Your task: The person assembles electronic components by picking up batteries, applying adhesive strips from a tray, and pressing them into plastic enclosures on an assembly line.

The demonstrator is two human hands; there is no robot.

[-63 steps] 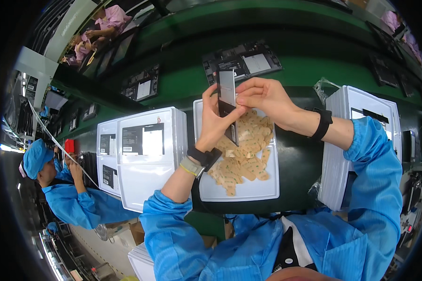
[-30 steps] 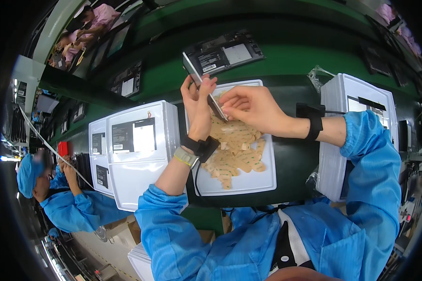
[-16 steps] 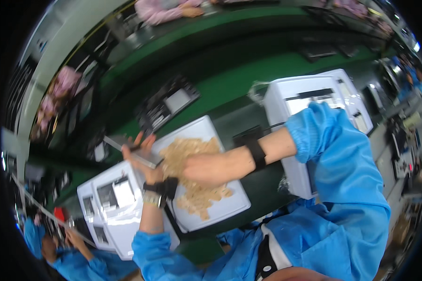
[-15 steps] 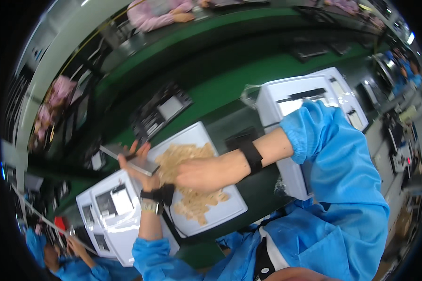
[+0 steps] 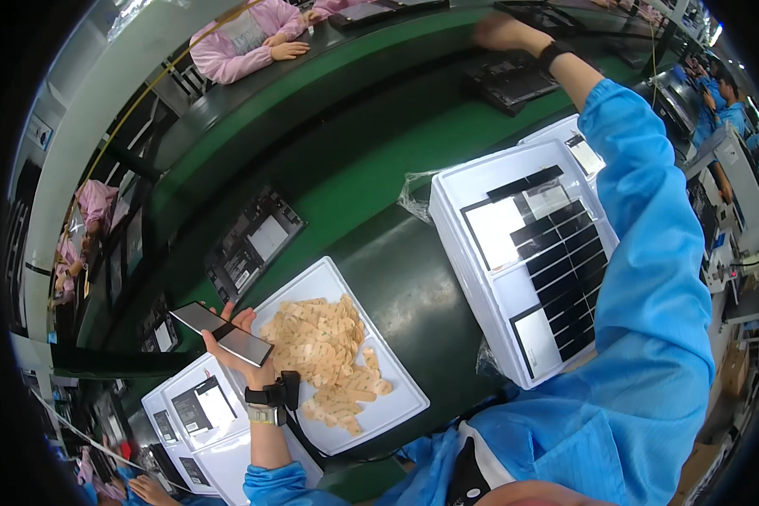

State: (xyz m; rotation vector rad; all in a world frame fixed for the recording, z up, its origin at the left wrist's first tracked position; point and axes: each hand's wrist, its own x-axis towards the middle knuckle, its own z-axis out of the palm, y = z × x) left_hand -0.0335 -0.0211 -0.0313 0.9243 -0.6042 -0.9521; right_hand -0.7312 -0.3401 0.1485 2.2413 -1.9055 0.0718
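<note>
My left hand is closed on a flat, dark-framed battery pack with shiny grey panels. It holds the pack tilted above the left side of a white tray. A heap of beige paper tabs lies in that white tray, just right of my left hand. My right hand reaches far out over the green conveyor belt, near an open laptop base. Motion smears its fingers, so whether they hold anything cannot be made out.
Deep white foam trays at the right hold rows of black battery packs. Another white tray stands at lower left. On the belt lies an open laptop base. Across the belt sits a person in pink sleeves.
My right hand has left the heap of paper tabs and swung far forward to the right, over the belt. My left hand still holds the battery pack, now with its face more in view.
</note>
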